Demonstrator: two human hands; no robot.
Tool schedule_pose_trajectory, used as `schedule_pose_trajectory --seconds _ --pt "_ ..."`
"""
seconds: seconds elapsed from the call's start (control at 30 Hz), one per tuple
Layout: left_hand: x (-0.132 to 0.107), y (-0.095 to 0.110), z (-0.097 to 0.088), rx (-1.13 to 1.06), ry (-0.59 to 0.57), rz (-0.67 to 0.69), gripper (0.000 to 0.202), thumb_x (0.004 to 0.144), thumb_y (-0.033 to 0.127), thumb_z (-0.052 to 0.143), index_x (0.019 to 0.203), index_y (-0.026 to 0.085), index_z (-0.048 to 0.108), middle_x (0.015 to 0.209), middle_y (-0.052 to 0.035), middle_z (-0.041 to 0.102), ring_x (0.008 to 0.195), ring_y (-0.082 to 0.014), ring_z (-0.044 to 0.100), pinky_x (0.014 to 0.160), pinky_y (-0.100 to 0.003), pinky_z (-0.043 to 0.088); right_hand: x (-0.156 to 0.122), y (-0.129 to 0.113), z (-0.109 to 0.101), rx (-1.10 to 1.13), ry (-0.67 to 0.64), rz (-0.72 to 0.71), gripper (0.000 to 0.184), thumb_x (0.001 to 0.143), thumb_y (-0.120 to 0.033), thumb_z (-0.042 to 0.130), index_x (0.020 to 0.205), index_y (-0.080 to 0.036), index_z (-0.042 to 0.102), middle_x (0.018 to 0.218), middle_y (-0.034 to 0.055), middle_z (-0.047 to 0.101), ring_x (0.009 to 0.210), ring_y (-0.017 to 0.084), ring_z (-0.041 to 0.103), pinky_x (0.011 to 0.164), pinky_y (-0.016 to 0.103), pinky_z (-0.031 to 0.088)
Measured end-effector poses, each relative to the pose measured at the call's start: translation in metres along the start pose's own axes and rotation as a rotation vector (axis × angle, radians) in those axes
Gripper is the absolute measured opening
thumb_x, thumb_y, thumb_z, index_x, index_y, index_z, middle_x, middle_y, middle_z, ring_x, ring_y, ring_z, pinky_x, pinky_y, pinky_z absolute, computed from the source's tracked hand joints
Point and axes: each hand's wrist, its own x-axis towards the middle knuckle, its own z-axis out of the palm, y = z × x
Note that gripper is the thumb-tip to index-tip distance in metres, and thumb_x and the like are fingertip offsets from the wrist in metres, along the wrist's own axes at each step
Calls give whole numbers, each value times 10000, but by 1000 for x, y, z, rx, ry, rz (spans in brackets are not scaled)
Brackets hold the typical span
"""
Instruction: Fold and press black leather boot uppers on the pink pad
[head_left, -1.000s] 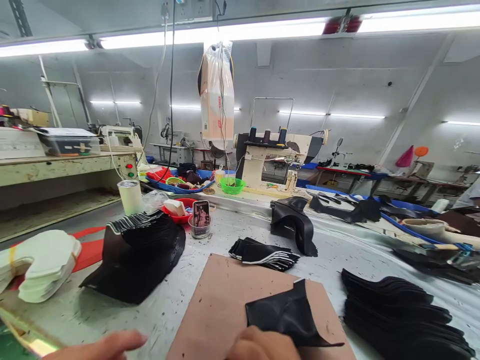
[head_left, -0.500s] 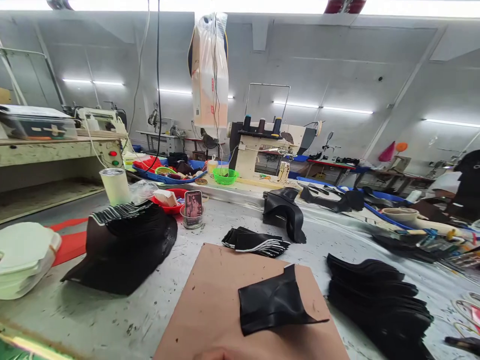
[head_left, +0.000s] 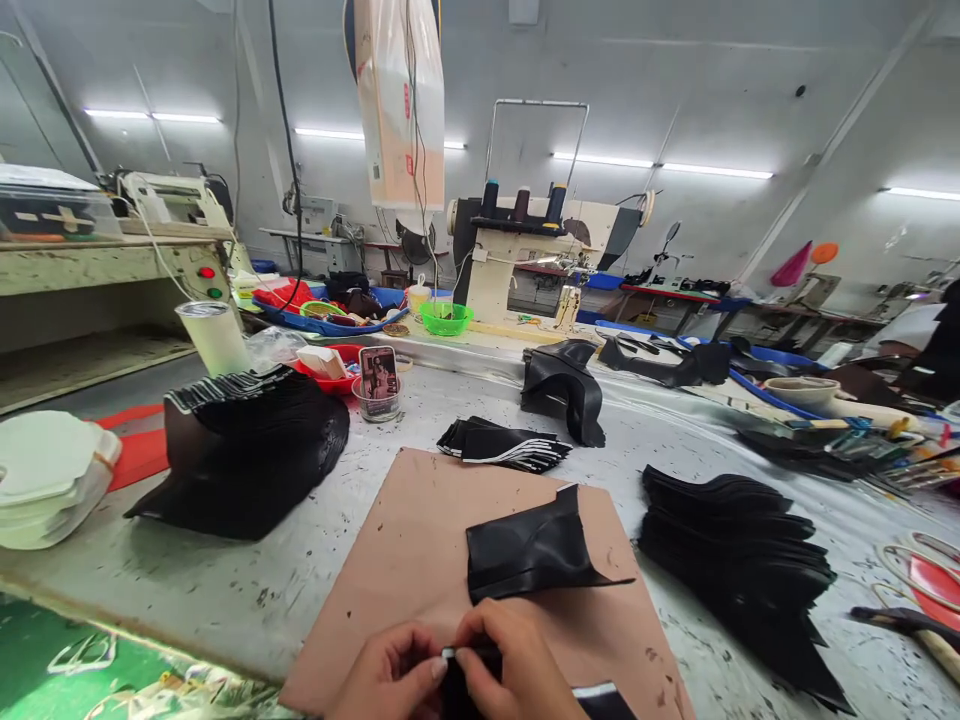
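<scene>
At the bottom middle, over the tan board (head_left: 405,540), my left hand (head_left: 394,672) and my right hand (head_left: 517,665) meet with thumbs and fingertips pinched. Both grip a black leather piece (head_left: 456,695) that has a small white edge at its top; its lower part runs out of view. Just beyond my fingers a larger black leather piece (head_left: 529,545) lies on the board. Beside my right hand shows part of another black piece (head_left: 606,702) with a white edge.
A stack of black pieces (head_left: 727,570) lies to the right, a white-edged pile (head_left: 502,445) behind the board, and a tall black stack (head_left: 240,460) at left. A sewing machine (head_left: 495,270) stands behind. A phone (head_left: 379,374) leans in a clear cup.
Both hands have come up into view at the bottom, pinching the black leather piece. The camera has tilted down, so the scene sits higher in the frame.
</scene>
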Motion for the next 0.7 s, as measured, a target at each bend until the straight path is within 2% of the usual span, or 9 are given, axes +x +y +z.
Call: schedule_pose_trajectory --seconds 0.13,0.4,0.47,0.53,0.6,0.7 --pt "-5 3 1 8 43 -26 405 537 540 655 658 173 533 537 53 460 503 -109 406 501 -242 321 0 -8 0 -2 39 -16 148 664 -30 580 690 -167 630 702 10 633 639 136 581 580 210 402" --pt "-5 1 7 145 76 83 280 604 428 554 626 162 637 534 21 527 532 -135 431 523 -256 321 7 -7 -2 -174 36 -89 178 593 -25 678 597 -202 656 632 -31 659 622 120 585 560 203 355" --pt "-6 1 8 174 79 118 266 616 413 539 613 167 639 600 -6 591 612 -164 490 588 -268 369 6 -6 3 -240 108 -176 166 570 -29 645 568 -196 642 591 -26 651 575 122 576 534 213 352" --pt "-6 2 9 194 74 137 271 627 418 526 609 169 633 661 -28 632 682 -190 530 645 -280 399 3 -4 9 -338 239 -287 147 541 -40 590 545 -185 616 563 -9 635 535 134 561 514 239 348" --pt "-5 3 10 213 68 130 283 630 436 518 600 171 614 644 -27 618 662 -186 523 625 -279 401 0 -2 15 -402 358 -375 141 528 -56 533 536 -183 593 548 5 616 515 145 547 502 260 340" --pt "-4 3 12 246 76 100 302 629 476 494 594 183 556 553 12 513 541 -146 446 523 -262 358 -1 2 17 -325 405 -324 147 547 -70 481 514 -196 549 526 -6 583 494 133 528 488 251 330"
